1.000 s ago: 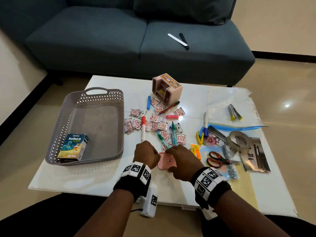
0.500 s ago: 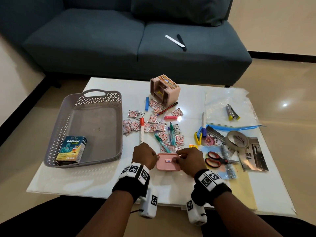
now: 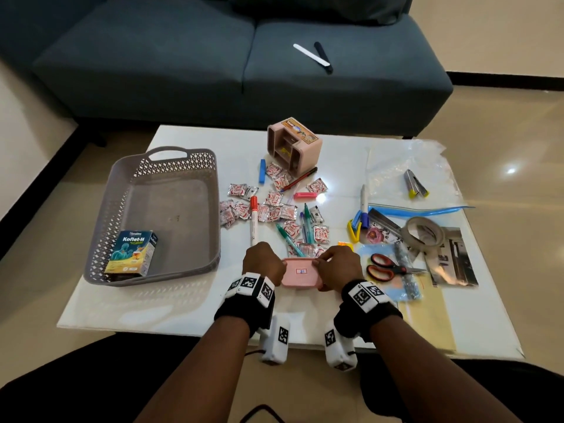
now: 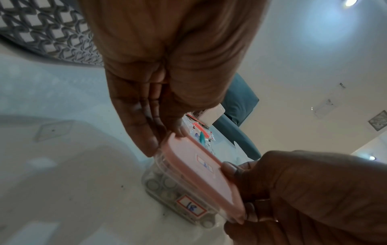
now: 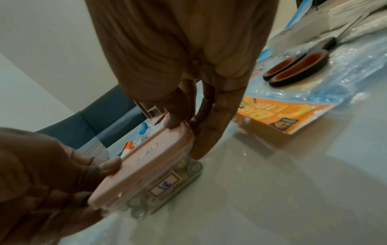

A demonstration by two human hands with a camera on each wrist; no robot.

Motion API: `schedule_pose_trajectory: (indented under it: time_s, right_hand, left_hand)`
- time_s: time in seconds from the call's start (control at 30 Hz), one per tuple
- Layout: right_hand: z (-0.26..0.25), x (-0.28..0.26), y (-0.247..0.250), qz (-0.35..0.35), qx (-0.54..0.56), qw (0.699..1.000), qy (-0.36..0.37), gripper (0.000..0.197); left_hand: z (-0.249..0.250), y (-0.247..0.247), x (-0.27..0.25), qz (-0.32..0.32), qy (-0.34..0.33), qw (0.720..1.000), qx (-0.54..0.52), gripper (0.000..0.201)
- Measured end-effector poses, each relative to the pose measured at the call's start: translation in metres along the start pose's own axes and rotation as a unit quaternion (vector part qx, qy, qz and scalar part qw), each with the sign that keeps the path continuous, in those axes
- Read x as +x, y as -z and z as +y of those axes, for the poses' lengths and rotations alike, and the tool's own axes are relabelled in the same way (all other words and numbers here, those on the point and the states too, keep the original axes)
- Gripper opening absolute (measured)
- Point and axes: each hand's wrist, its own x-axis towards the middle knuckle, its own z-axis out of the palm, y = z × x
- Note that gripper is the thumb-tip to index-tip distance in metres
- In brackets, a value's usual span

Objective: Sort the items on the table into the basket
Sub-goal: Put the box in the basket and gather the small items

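A small clear box with a pink lid (image 3: 300, 273) stands on the white table (image 3: 171, 303) near its front edge. It has a "18" label and round silvery pieces inside (image 4: 201, 174) (image 5: 146, 165). My left hand (image 3: 262, 264) (image 4: 163, 139) pinches its left end, thumb on the lid corner and fingers down the side. My right hand (image 3: 338, 267) (image 5: 186, 137) pinches the right end the same way. The grey lattice basket (image 3: 128, 190) sits at the left, holding a Koflet-H carton (image 3: 132, 253).
Beyond the box lie several red sachets (image 3: 274, 198), green pens (image 3: 308, 222) and a red-capped marker (image 3: 253, 221). A pink desk organizer (image 3: 294, 146) stands at the back. Scissors (image 3: 386, 268), a tape roll (image 3: 424, 233) and a zip bag (image 3: 406, 175) lie at the right.
My right hand has slid off the top of the pink lid to its right end. Both hands now hold the box by its ends, slightly nearer me.
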Motion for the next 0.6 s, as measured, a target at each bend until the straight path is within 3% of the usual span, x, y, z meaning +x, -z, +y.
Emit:
schedule_pose_trajectory:
  time_s: [0.1,0.2,0.33,0.6]
  right_hand:
    - [0.004,-0.002,-0.002,0.003,0.047,0.999,-0.013,0.014]
    - [0.005,0.000,0.007,-0.049,0.068,0.995,-0.045,0.013]
    - [0.005,-0.005,0.013,-0.107,0.063,0.990,-0.062,0.035]
    - [-0.002,-0.016,0.016,-0.089,0.095,0.986,-0.106,0.021]
  left_hand:
    - [-0.003,0.002,-0.005,-0.023,0.001,1.000,-0.018,0.026]
    - [-0.003,0.005,-0.009,-0.066,0.007,0.996,-0.067,0.023]
    - [-0.004,0.007,-0.016,-0.112,0.028,0.990,-0.080,0.036]
    - [0.006,0.009,-0.027,-0.085,0.018,0.995,-0.042,0.028]
